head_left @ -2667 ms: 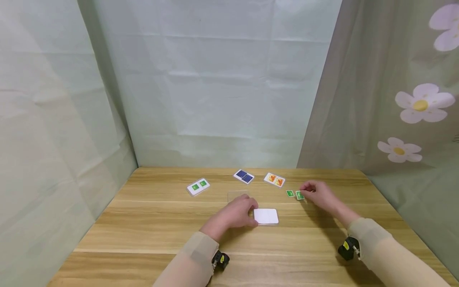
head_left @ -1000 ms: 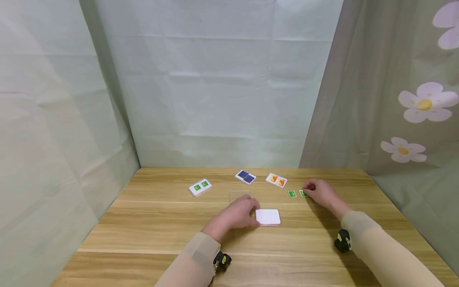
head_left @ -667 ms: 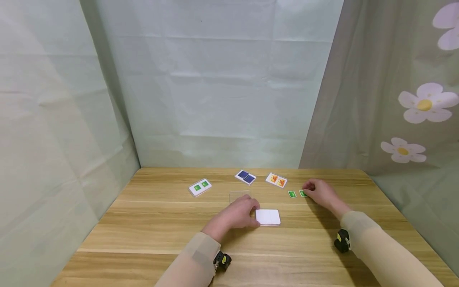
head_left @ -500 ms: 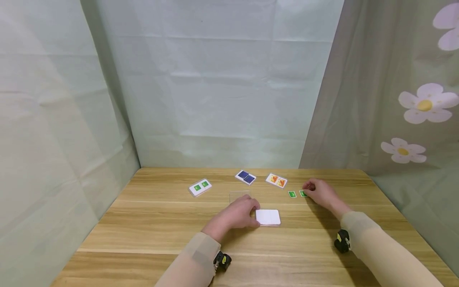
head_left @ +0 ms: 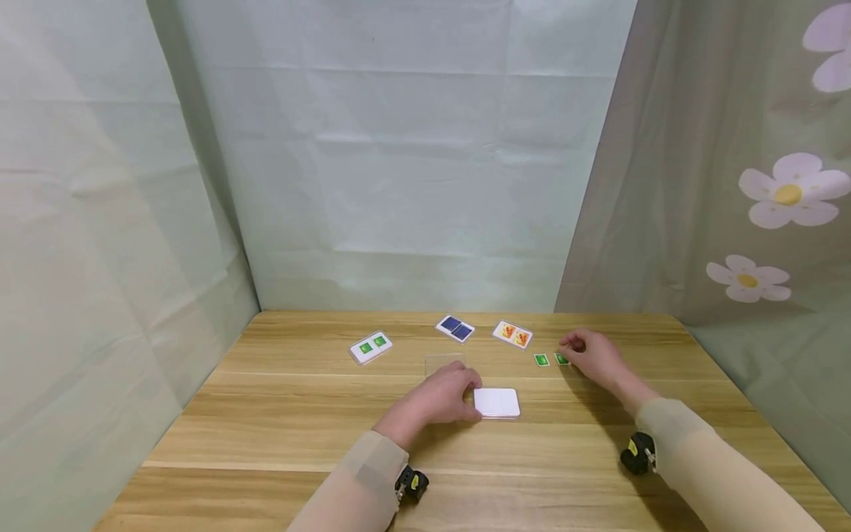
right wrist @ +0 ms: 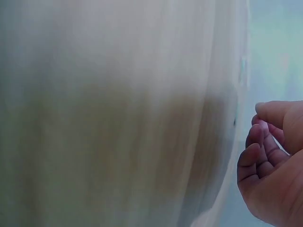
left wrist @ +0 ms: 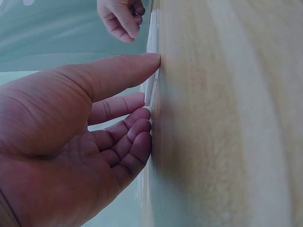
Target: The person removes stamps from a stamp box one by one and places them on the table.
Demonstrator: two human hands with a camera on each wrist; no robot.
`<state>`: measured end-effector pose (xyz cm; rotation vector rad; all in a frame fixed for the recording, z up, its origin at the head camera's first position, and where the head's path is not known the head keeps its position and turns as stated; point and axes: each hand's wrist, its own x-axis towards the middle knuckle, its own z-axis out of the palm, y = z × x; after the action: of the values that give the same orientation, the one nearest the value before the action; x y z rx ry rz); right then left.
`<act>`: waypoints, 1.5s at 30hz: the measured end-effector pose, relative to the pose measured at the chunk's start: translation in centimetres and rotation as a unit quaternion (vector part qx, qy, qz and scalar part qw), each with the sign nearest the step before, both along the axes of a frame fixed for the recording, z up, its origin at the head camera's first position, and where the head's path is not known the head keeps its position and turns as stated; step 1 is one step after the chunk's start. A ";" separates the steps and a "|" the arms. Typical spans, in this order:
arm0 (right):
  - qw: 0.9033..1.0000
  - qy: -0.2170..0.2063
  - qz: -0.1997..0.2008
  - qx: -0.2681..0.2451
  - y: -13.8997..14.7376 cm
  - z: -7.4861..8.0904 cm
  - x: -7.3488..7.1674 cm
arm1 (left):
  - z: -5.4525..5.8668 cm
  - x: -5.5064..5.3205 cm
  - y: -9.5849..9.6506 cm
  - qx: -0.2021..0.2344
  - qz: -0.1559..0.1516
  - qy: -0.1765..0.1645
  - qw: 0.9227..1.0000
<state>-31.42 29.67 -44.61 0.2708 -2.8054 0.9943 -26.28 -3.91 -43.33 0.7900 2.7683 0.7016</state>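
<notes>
1. A light-brown wooden table (head_left: 279,443) lies below the left hand (head_left: 432,397) and the right hand (head_left: 595,360).
2. The left hand, half open, holds the edge of a white rectangular card (head_left: 496,403) with rounded corners.
3. The right hand is curled; nothing is seen between its fingers.
4. A white-bordered green square card (head_left: 561,359) is partly hidden by the right hand.

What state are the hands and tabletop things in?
Blank white rectangular card: lying, left edge gripped
Left hand: gripping that card
Right hand: fingertips together, holding nothing visible
Clear rectangular piece: flat, partly hidden
White card with green squares: flat, face up
White card with navy rectangles: flat, face up
White card with orange pictures: flat, face up
Left small green square: flat, uncovered
Right small green square: flat, partly hidden
</notes>
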 end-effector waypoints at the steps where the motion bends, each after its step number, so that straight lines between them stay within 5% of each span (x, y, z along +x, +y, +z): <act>1: 1.000 0.003 0.006 -0.001 -0.2 0.1 0.2 | 0.0 0.0 0.0 0.000 0.000 0.000 1.000; 19: 0.994 -0.025 0.093 -0.041 -4.9 1.0 3.4 | -0.2 0.3 -0.6 0.002 0.005 -0.006 1.000; 45: 0.966 -0.096 0.238 -0.029 -8.2 0.3 6.1 | -0.4 0.3 -1.6 -0.003 -0.010 0.005 1.000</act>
<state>-25.29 21.50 -44.34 0.9206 -2.9420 1.2502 -25.94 -5.48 -43.69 0.8223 2.7667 0.6868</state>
